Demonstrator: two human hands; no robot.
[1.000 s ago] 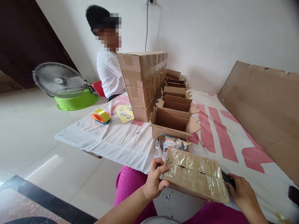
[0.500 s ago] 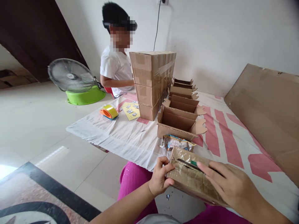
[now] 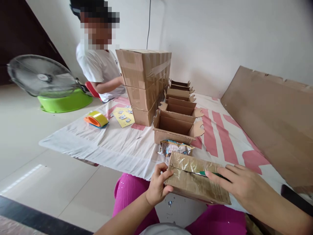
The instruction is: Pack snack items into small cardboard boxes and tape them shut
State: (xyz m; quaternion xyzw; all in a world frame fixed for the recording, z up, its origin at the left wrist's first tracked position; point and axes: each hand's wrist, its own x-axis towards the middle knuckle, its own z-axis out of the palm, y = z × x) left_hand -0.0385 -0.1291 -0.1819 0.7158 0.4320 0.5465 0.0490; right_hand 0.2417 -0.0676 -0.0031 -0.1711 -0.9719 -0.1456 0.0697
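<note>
A taped cardboard box (image 3: 195, 189) rests at the table's near edge, over my lap. My left hand (image 3: 160, 184) grips its left end, thumb low on the near side and fingers at the top corner. My right hand (image 3: 242, 187) is closed around a green-handled knife (image 3: 202, 173), forefinger stretched along it. The blade lies in the seam along the box's taped top; its tip is hidden there. Just behind the box is a crumpled, colourful snack packet (image 3: 174, 148), apart from both hands.
Several open cardboard boxes (image 3: 174, 135) stand in a row behind the packet. Taped boxes (image 3: 135, 98) are stacked left of them. A tape roll (image 3: 96, 119) and yellow sheet (image 3: 123, 117) lie leftward. A person (image 3: 97, 65) sits across; a large cardboard sheet (image 3: 269, 124) leans right.
The knife blade has gone from lying tilted over the box top to sitting down in the seam. My view has shifted right, and the other person's forearm shows more.
</note>
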